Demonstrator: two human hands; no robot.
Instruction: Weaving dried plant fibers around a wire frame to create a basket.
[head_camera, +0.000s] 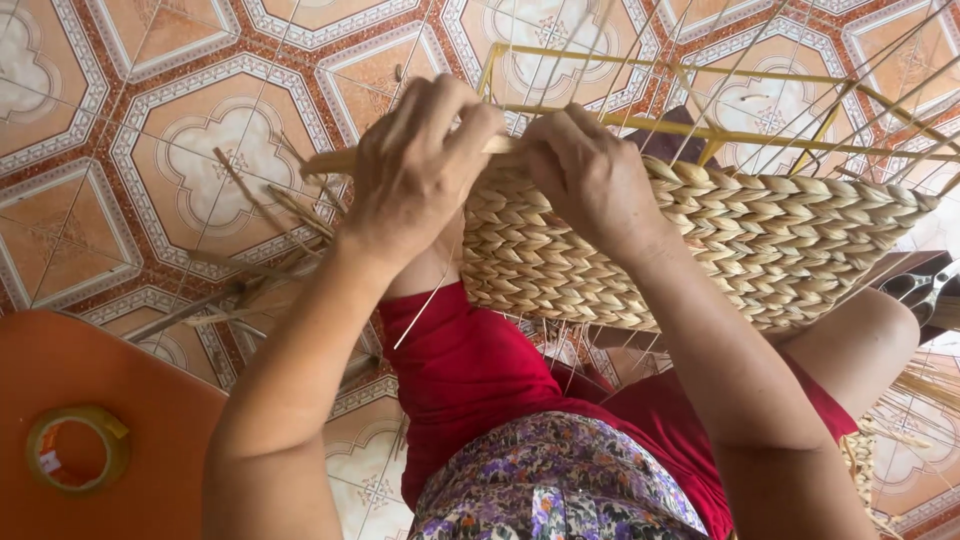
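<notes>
Left hand (415, 170) and right hand (590, 175) both pinch shut on one strand (325, 160) at the basket (760, 250) rim. Strand likely light, pliable — grip close to the weave; the basket just below looks stiff on its wire frame (700, 132).

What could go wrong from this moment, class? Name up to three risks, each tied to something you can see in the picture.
1. The left hand and right hand pinch one flat fibre strand at the rim of the woven basket; if it slips, the newest row may loosen.
2. Thin yellow frame rods jut out close to the fingers and could poke them.
3. The basket rests only on the person's knees, so it might tip.
</notes>
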